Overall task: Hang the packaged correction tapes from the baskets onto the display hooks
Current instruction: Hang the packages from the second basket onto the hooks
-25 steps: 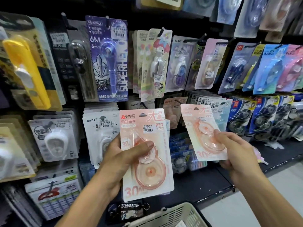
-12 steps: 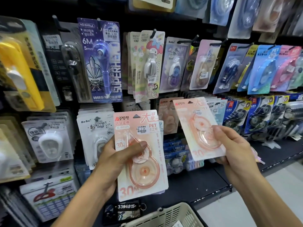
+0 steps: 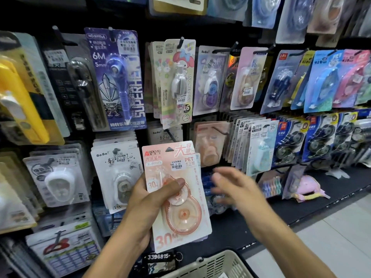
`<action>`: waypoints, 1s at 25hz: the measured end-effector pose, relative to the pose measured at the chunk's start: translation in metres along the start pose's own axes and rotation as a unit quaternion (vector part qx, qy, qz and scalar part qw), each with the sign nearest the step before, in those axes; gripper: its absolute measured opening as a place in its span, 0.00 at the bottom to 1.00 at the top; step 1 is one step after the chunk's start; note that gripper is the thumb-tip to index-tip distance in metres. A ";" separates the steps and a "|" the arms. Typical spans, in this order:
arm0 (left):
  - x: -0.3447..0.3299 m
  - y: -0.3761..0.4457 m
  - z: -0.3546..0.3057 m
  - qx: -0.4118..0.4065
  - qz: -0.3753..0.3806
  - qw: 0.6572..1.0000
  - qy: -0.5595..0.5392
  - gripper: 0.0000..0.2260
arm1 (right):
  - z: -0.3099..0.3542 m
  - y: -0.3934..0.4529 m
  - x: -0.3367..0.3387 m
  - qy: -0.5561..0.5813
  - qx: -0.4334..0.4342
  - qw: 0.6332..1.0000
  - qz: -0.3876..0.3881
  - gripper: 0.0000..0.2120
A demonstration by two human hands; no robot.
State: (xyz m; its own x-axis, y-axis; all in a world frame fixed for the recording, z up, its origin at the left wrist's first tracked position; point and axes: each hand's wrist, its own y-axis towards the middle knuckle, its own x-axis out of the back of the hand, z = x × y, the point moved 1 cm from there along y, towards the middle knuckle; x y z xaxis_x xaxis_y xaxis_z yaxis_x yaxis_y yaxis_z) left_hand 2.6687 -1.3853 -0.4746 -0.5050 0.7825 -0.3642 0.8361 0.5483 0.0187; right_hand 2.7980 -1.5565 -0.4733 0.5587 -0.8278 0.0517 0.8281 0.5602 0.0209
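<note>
My left hand [image 3: 148, 203] grips a pink packaged correction tape [image 3: 176, 233] marked 30M, thumb across its blister; another card edge shows behind it. My right hand [image 3: 236, 187] is blurred, fingers spread and holding nothing, just right of that pack. Up and to the right, a matching pink pack [image 3: 210, 145] hangs on a black display hook [image 3: 218, 130] in the lower row. The rim of a cream basket [image 3: 216, 265] shows at the bottom edge, below my hands.
The wall is packed with hanging correction tapes: white BoBo packs [image 3: 118, 173] to the left, pale blue packs [image 3: 259, 145] to the right of the pink one. A black shelf ledge [image 3: 301, 199] carries a pink item [image 3: 307, 187]. A tag reading 3396815 [image 3: 158, 257] hangs below.
My right hand has let go of its pink pack, which now hangs on the hook, and has drawn back down-left toward the pack in my left hand.
</note>
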 end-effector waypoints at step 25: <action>0.013 0.002 -0.013 -0.028 -0.020 0.999 -0.018 0.28 | 0.003 -0.001 0.033 0.095 -0.005 0.979 -0.182 0.18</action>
State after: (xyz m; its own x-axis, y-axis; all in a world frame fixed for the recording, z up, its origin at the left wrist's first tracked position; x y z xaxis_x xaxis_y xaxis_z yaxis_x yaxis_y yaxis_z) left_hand 2.6609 -1.3703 -0.4675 -0.5290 0.7493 -0.3985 0.8017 0.5952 0.0549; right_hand 2.8153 -1.5847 -0.4685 0.2239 -0.9638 -0.1448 0.9739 0.2271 -0.0058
